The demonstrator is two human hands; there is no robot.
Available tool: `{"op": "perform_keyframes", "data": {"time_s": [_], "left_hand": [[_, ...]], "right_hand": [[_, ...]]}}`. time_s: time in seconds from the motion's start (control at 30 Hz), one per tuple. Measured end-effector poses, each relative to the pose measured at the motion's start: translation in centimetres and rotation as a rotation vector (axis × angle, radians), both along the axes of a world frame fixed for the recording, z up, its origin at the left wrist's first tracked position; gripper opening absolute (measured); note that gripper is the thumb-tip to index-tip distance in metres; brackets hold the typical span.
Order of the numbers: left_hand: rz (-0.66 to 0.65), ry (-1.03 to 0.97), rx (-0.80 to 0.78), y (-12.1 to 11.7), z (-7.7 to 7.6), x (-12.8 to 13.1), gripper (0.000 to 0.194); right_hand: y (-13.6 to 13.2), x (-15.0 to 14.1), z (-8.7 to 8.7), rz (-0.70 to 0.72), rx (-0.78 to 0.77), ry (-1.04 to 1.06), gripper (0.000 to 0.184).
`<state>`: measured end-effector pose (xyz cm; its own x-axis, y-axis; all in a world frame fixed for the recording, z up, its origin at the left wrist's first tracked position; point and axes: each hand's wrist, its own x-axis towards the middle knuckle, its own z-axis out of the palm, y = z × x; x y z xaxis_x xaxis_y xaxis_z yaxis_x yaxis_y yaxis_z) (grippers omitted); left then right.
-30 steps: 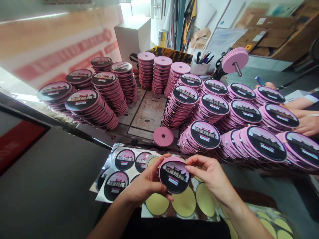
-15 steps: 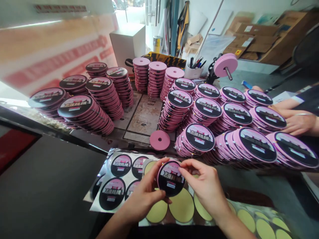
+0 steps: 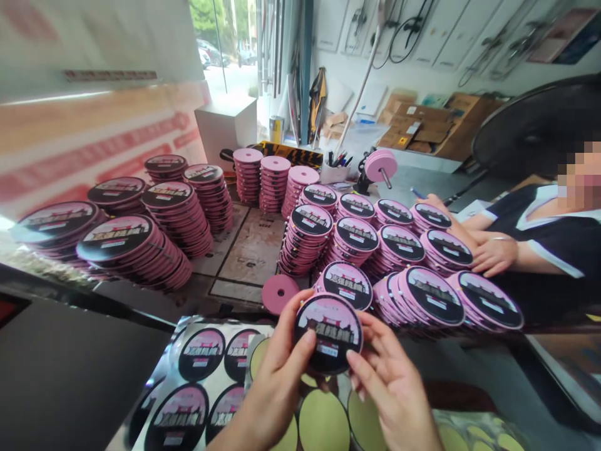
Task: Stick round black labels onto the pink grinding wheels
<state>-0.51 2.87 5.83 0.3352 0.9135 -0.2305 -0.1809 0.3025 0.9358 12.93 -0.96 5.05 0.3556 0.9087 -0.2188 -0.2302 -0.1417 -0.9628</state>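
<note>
A round pink spool [image 3: 328,319] with a black-and-pink printed label on its face is held up between both hands. My left hand [image 3: 282,369] grips its left side, thumb lying on the label. My right hand [image 3: 392,376] holds the right edge, thumb at the lower right of the label and fingers behind. Below the hands lies a backing sheet with bare yellow circles [image 3: 323,419]. At the left is a sheet of round labels [image 3: 201,354]. A plain pink spool [image 3: 280,307] with a centre hole rests flat just beyond my left hand.
Labelled spools stand in stacks at the left [image 3: 136,241] and right [image 3: 312,241]. Plain spool stacks [image 3: 275,181] stand behind. A pen cup [image 3: 335,169] and a rod holding pink spools [image 3: 381,164] are farther back. Another person [image 3: 530,244] sits at the right.
My view has tilted up, bringing the other person into sight. The spool has risen nearer to me. My left thumb has moved onto the label, and my right hand has shifted down its edge.
</note>
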Motion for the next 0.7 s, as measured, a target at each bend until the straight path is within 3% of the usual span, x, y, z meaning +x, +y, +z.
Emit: {"op": "perform_keyframes", "data": {"time_s": [0.1, 0.17, 0.37, 0.47, 0.6, 0.7], "left_hand": [[0.053, 0.234, 0.312, 2.7, 1.5, 2.0, 0.043], [0.110, 0.366, 0.420, 4.3, 1.8, 3.2, 0.043], [0.077, 0.565, 0.452, 6.9, 1.1, 5.0, 0.047], [0.044, 0.662, 0.474, 7.1, 1.4, 5.3, 0.048], [0.145, 0.748, 0.572, 6.7, 1.9, 3.5, 0.044], [0.280, 0.815, 0.554, 5.7, 0.1, -0.6, 0.033]], "right_hand": [[1.9, 1.5, 1.3, -0.085, 0.073, 0.011, 0.050], [3.0, 2.3, 1.5, -0.106, 0.095, 0.014, 0.054], [4.2, 2.8, -0.6, -0.048, 0.101, -0.006, 0.073], [4.2, 2.4, -0.5, -0.046, 0.124, -0.002, 0.076], [2.0, 2.4, -0.3, -0.074, 0.164, -0.117, 0.063], [-1.7, 4.3, -2.5, -0.160, 0.104, -0.363, 0.045]]}}
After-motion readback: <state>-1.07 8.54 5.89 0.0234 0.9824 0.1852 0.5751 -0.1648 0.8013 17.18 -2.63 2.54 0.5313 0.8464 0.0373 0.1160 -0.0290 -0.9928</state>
